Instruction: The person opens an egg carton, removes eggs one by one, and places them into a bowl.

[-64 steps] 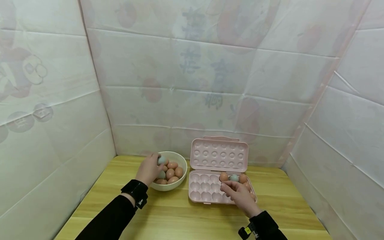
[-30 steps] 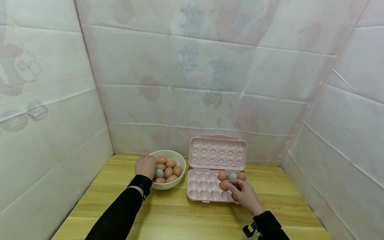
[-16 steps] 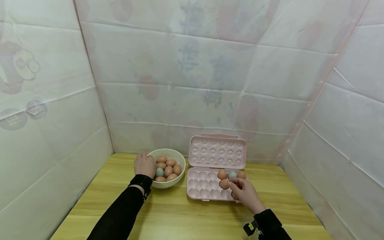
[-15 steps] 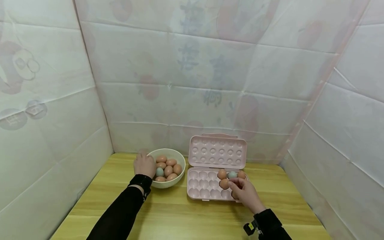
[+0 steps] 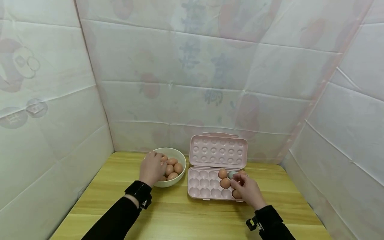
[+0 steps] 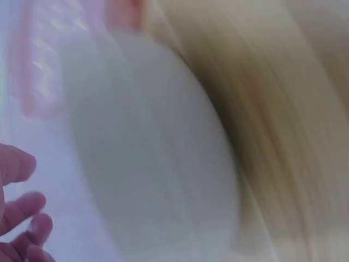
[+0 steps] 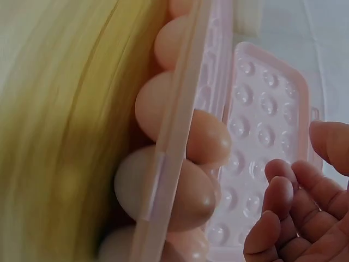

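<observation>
My left hand (image 5: 151, 168) reaches over the left side of a cream bowl (image 5: 177, 154) of brown eggs (image 5: 172, 176). Its fingers cover some of them. In the left wrist view, the fingers (image 6: 22, 210) curve loosely with nothing between them, beside the blurred bowl (image 6: 147, 136). Over the right side of a pink egg carton (image 5: 205, 182) is my right hand (image 5: 248, 190), fingertips just right of a brown egg (image 5: 225, 183). The right wrist view shows relaxed, bare fingers (image 7: 279, 199) near the carton's eggs (image 7: 208, 136). A pale blue-green egg (image 5: 232, 175) sits in the back row.
The carton's lid (image 5: 219, 151) stands raised behind its base. Bare cups take up the carton's left half. Printed pale sheets (image 5: 210, 83) enclose the wooden table (image 5: 180, 216) at the back and sides.
A brown egg has come into the carton's middle row, and my right hand has drawn off it to the right. My left hand has shifted from the bowl's left rim over the eggs.
</observation>
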A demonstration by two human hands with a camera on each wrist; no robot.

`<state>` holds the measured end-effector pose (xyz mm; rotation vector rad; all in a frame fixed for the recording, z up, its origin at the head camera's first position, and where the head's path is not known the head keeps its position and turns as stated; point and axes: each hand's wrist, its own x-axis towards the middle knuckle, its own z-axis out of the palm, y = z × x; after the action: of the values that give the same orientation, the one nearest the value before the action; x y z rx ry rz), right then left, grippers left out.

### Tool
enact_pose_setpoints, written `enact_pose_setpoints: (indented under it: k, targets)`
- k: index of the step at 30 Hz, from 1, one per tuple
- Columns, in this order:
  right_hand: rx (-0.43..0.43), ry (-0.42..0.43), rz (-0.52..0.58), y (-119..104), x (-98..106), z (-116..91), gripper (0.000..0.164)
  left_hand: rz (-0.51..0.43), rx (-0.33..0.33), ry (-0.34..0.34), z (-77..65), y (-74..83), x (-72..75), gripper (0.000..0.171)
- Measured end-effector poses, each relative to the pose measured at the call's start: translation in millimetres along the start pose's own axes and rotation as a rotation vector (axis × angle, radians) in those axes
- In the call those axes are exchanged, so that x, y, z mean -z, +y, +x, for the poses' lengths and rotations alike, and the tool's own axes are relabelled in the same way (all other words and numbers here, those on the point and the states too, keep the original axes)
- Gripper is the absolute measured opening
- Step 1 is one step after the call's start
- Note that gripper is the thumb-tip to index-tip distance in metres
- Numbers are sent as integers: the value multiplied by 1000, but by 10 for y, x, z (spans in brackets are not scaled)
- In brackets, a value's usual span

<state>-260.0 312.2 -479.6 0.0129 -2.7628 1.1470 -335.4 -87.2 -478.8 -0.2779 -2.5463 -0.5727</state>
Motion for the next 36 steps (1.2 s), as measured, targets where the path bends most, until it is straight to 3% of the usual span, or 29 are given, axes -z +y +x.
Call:
enact_pose_setpoints:
  k: [4, 8, 11, 15, 20, 24, 30, 36]
  targets:
    - [144, 14, -180, -46, -76, 73, 31, -122, -135, 74, -204, 260, 75, 18]
    - [320, 52, -383, -60, -177, 142, 25, -210, -239, 69, -453, 464, 101, 18]
    - [418, 110, -555, -37, -242, 186, 22, -274, -257, 29, -632, 572, 95, 16]
    - [482, 165, -707, 13, -296, 229, 24, -343, -223, -29, -830, 666, 75, 14]
    - [531, 197, -753, 43, -339, 254, 23, -362, -190, -53, -976, 717, 56, 12]
    - [518, 181, -741, 47, -364, 262, 21, -375, -192, -60, -1032, 729, 44, 11]
    - [446, 121, -716, 23, -357, 247, 35, -401, -210, -43, -1071, 740, 13, 13]
    - [462, 126, -737, 12, -348, 228, 36, -395, -220, -37, -1069, 763, 23, 13]
